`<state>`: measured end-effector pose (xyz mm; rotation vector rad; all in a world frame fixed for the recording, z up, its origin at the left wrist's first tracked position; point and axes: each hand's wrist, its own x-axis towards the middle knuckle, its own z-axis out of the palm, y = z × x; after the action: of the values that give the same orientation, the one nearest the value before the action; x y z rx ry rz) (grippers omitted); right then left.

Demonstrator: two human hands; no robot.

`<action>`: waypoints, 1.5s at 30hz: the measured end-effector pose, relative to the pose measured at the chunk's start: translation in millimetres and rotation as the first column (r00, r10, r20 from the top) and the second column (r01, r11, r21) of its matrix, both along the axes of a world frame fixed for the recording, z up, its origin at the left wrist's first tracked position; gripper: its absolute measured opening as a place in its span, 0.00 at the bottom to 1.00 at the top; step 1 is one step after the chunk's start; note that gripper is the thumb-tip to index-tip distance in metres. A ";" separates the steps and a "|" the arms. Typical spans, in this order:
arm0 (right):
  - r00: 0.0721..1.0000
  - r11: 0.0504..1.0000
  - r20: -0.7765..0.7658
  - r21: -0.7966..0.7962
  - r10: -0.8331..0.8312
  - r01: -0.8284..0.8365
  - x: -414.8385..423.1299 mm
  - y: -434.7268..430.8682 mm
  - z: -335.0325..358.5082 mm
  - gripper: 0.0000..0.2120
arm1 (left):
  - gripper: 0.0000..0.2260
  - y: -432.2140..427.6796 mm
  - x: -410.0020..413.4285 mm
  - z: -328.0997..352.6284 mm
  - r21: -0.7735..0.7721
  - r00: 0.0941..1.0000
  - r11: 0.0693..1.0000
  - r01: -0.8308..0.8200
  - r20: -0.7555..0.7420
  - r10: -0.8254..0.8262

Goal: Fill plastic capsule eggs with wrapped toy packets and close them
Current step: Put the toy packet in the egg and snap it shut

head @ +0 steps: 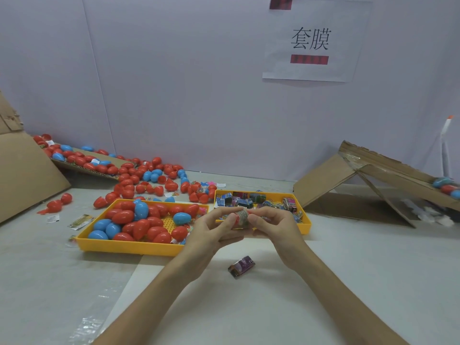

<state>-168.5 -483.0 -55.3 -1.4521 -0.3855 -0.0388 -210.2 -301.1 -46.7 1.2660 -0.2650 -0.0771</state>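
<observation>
The left hand (pixel 211 232) and right hand (pixel 273 227) each pinch one end of a red plastic capsule egg (pixel 234 220), held above the worktop (pixel 348 270) before the yellow plastic packet tray (pixel 307 224), its silvery wrapped toy packet (pixel 242 215) showing between the halves, likely ready to be pressed shut.

Two yellow plastic trays: egg tray (pixel 124 246), packet tray (pixel 307 224). Five blue plastic capsule eggs (pixel 140 210) show in the egg tray; red ones too crowded to count. One purple wrapped toy packet (pixel 241 267) lies loose. Two hands, left hand (pixel 211 234) and right hand (pixel 273 227), grip one red plastic egg (pixel 240 217).
</observation>
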 end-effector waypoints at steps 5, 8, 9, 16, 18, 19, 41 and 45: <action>0.998 0.998 0.043 -0.037 0.045 -0.043 -4.7 2.1 2.9 0.14 | 0.17 -0.6 1.2 -1.2 -0.025 1.000 1.000 -0.010 -0.010 0.010; 0.996 0.997 0.062 -0.058 0.063 -0.059 -6.6 3.9 3.8 0.13 | 0.17 -0.8 1.4 -1.0 -0.021 1.000 1.000 -0.013 -0.023 0.012; 0.996 0.997 0.069 -0.061 0.054 -0.049 -7.1 4.1 4.2 0.12 | 0.17 -0.8 1.2 -1.1 -0.009 1.000 1.000 -0.007 -0.025 0.006; 0.995 0.998 0.088 -0.056 0.044 -0.039 -6.5 0.9 4.8 0.08 | 0.15 -1.0 -1.5 -0.3 0.019 0.999 0.999 0.033 -0.010 -0.033; 0.996 0.998 0.083 -0.052 0.041 -0.037 -6.3 -0.3 5.1 0.08 | 0.16 -0.5 -2.2 0.0 0.019 0.999 0.999 0.041 -0.007 -0.041; 0.996 0.998 0.083 -0.050 0.041 -0.037 -6.2 -1.0 5.2 0.09 | 0.16 -0.4 -2.5 0.1 0.022 0.999 0.999 0.043 -0.007 -0.043; 0.990 0.992 0.129 -0.105 -0.057 0.071 -4.7 -0.5 5.7 0.04 | 0.16 -1.7 1.9 -3.7 0.060 0.993 0.991 -0.116 0.043 0.113; 0.999 0.991 0.053 -0.132 0.003 0.004 -4.4 -2.8 5.7 0.02 | 0.18 -1.6 1.9 -3.5 0.082 0.994 0.992 -0.101 0.038 0.098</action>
<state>-172.9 -485.7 -49.6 -1.5840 -0.4376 -0.0532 -208.3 -302.7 -50.2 1.3625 -0.2290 0.0188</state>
